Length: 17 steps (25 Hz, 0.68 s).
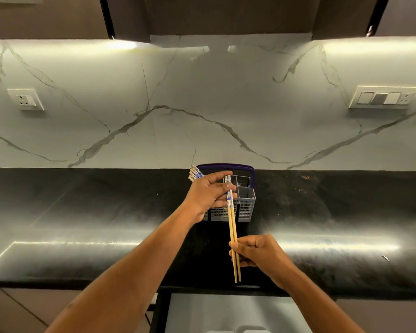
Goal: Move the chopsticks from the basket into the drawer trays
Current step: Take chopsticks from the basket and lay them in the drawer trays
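Observation:
A grey slotted cutlery basket (245, 207) with a purple handle stands on the black counter against the wall. Several chopsticks (195, 174) with blue-and-white tops stick out of its left side, behind my left hand. A pair of wooden chopsticks (232, 227) runs nearly upright in front of the basket. My left hand (209, 193) pinches their patterned tops between thumb and fingers. My right hand (257, 251) grips their lower shafts, the tips poking out below it. The open drawer (231, 308) lies below the counter edge, with the rims of white trays (240, 329) at the bottom of the frame.
The black counter (82, 236) stretches wide to both sides. A marble backsplash carries a socket (25, 100) at left and a switch panel (384, 97) at right. Dark wall cabinets hang above.

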Motion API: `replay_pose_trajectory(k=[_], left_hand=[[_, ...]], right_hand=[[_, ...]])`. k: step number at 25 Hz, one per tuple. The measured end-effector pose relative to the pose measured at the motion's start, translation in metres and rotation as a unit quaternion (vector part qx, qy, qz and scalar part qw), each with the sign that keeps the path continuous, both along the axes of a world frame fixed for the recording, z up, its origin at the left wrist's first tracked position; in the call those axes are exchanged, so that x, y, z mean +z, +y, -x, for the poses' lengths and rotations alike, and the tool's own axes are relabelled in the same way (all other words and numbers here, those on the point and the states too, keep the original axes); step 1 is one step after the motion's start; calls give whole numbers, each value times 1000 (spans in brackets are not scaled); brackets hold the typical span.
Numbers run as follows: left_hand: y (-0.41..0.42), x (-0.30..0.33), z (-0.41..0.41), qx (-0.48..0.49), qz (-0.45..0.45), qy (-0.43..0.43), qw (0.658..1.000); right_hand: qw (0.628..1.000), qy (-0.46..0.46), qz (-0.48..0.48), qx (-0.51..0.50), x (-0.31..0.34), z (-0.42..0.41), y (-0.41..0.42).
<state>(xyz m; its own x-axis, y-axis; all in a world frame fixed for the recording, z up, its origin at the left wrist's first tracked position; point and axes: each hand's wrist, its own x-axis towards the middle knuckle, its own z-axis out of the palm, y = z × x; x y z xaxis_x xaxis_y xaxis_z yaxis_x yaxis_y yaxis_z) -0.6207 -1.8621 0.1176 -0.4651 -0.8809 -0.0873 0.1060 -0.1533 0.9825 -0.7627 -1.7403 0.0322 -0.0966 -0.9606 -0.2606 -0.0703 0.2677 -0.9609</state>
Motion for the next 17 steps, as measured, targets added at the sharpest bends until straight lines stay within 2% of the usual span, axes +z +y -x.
replay_pose_trajectory(k=[8,14,17], left_hand=[[40,-57,-3,-28,-40,-14,999],[76,-113,-8,-40,-91,-37,994],[93,-142,-8,-50,-113,-37,992]], right_hand=[[998,-32,-25,-43,-28,-7,32],[996,14,-81,-42,-71,-14,64],[993,5,-110,-33,-93,-12,82]])
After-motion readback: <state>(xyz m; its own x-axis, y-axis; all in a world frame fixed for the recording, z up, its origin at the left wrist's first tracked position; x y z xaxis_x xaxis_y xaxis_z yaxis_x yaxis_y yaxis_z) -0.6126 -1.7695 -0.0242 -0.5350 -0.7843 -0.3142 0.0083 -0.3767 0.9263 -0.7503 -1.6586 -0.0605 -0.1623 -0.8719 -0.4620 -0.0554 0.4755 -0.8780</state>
